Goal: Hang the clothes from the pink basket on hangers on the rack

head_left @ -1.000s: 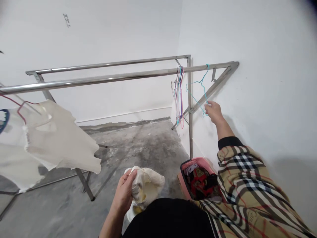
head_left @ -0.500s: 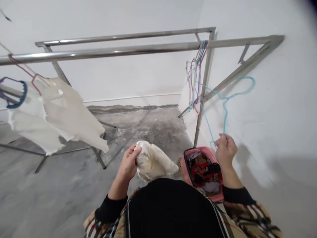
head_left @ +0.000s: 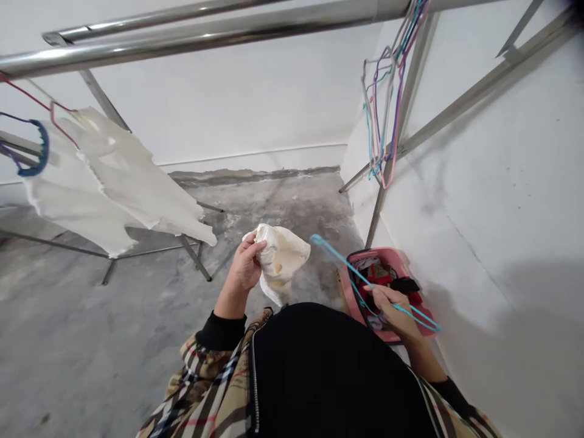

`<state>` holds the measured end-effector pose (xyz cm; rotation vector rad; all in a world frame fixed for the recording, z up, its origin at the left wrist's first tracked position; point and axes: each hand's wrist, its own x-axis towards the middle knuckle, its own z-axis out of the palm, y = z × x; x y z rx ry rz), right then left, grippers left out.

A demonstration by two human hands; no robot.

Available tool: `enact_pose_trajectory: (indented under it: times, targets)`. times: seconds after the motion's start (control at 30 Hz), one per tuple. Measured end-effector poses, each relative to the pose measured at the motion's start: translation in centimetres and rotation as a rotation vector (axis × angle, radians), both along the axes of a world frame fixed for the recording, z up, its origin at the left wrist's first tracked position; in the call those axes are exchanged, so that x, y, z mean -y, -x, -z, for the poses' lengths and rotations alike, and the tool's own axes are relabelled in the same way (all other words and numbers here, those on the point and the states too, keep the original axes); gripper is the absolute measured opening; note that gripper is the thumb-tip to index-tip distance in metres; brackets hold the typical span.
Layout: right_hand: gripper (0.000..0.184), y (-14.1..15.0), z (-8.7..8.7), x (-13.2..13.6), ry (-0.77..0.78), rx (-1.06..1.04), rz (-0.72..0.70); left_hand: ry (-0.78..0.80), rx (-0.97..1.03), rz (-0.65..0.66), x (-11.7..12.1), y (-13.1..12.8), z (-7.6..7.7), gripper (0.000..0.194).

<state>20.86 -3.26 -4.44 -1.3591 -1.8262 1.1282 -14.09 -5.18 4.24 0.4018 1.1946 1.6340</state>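
My right hand is low in front of me, over a pink basket, and its fingers are pinched closed around a blue wire hanger. The hanger lies flat and slanted, its long axis running diagonally across my view. One end points forward and to my left, out over the concrete floor. The other end sticks out past my hand to the right, above the far corner of the basket and toward the white wall. I can't tell which end carries the hook.

My left hand is clenched around a crumpled white cloth, held up in front of my body and well apart from the hanger. The cloth bunches out of my grip to the right, with yellowish patches on it.

Dark and red clothes fill the basket just below my right hand. Plaid sleeves with black cuffs cover my arms. Overhead runs a steel drying rack, with a bunch of colored hangers dangling together near the wall. To my left, a white garment hangs from the rack beside a blue hanger and a red hanger.
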Motion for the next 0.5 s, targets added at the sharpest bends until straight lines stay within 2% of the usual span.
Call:
enact_pose_trajectory:
  times: [0.17,0.27,0.33,0.4,0.5]
  targets:
    - [0.039,2.0,-2.1,-1.0,0.116,0.052,-0.262,-0.007,-0.027,0.046,0.0,0.4,0.9,0.036]
    - [0.042,4.2,-2.3,-2.0,0.121,0.052,-0.349,-0.009,-0.089,0.133,0.3,0.1,1.6,0.036]
    - [0.042,6.0,-2.1,-2.6,0.128,0.044,-0.416,0.001,-0.181,0.235,0.7,-0.6,2.2,0.038]
    - [0.041,8.0,-1.7,-2.9,0.108,0.015,-0.457,0.001,-0.374,0.373,1.1,-1.7,2.7,0.037]
    - [0.040,10.7,-0.7,-3.1,0.014,-0.065,-0.391,-0.053,-0.926,0.571,1.8,-3.4,3.3,0.029]
